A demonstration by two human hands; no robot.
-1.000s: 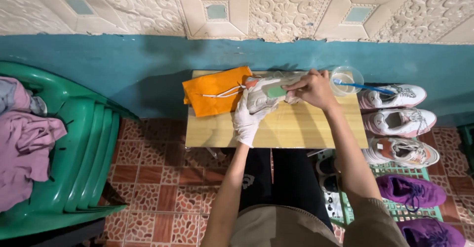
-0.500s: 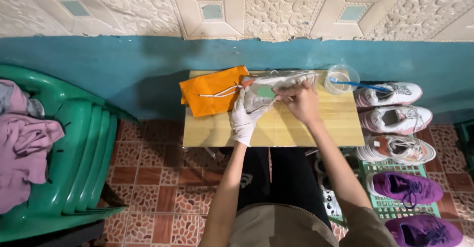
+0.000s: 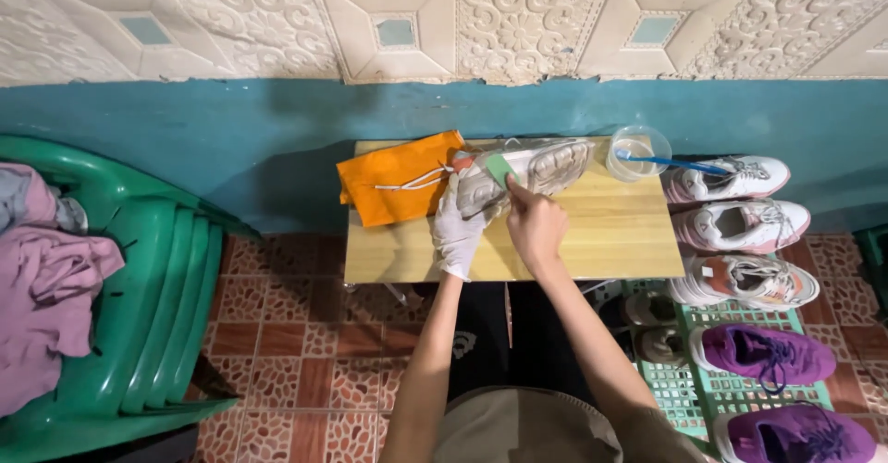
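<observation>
A pale sneaker [image 3: 546,167] lies on its side, sole facing up, on a small wooden table [image 3: 610,236]. My left hand [image 3: 460,227], in a white glove, grips the sneaker's heel end. My right hand [image 3: 534,224], bare, pinches a small green pad [image 3: 499,169] and presses it against the shoe's side. A white lace [image 3: 412,184] trails from the shoe over an orange cloth [image 3: 393,184] on the table's left part.
A clear cup [image 3: 638,153] with a blue-handled brush [image 3: 680,163] stands at the table's back right. Several sneakers [image 3: 740,227] line up to the right, purple ones [image 3: 763,357] on a green rack. Stacked green plastic chairs [image 3: 148,315] with clothes [image 3: 42,296] stand at left.
My right hand has drawn back from the shoe's toe end toward its middle, bringing the green pad along the side. The left hand has kept its grip.
</observation>
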